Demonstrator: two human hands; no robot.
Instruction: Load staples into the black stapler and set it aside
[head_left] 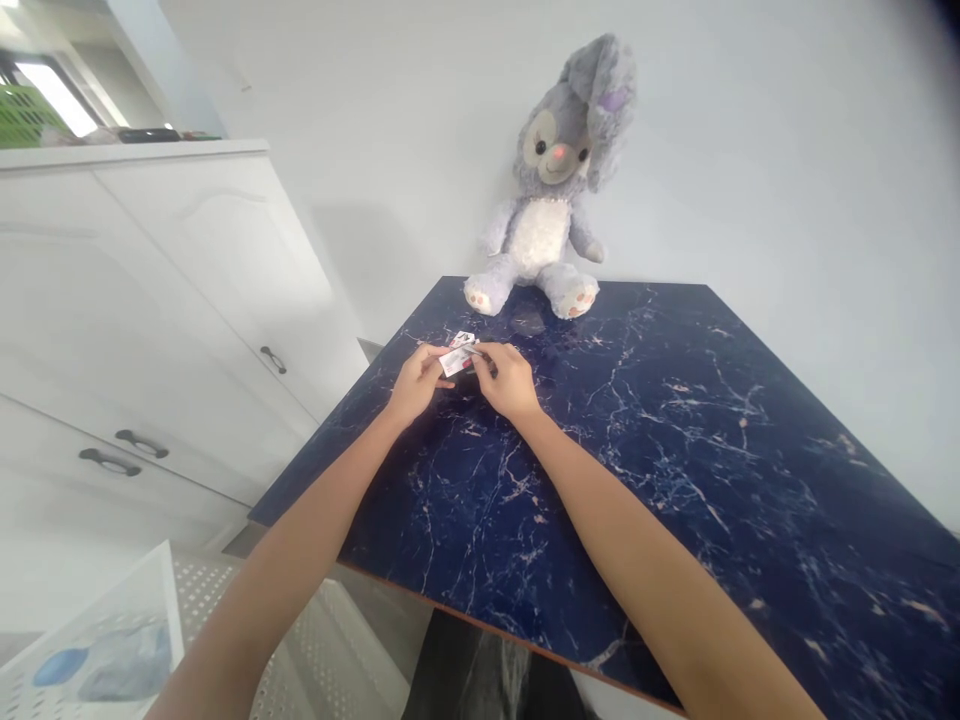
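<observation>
Between my two hands is a small white card or packet [454, 361] with pink and dark print, held just above the dark blue marbled table [637, 430]. My left hand [417, 382] pinches its left side between thumb and fingers. On its right side, my right hand [507, 378] has its fingers closed at the edge. A second white piece with dark marks [463, 339] shows just behind it; whether the two are joined I cannot tell. The print is too small to read.
A grey plush rabbit [541, 235] sits at the table's back edge against the wall. White cabinets [150, 290] stand at the left. Below them, at lower left, is a white perforated basket [172, 600] with bluish clear things inside.
</observation>
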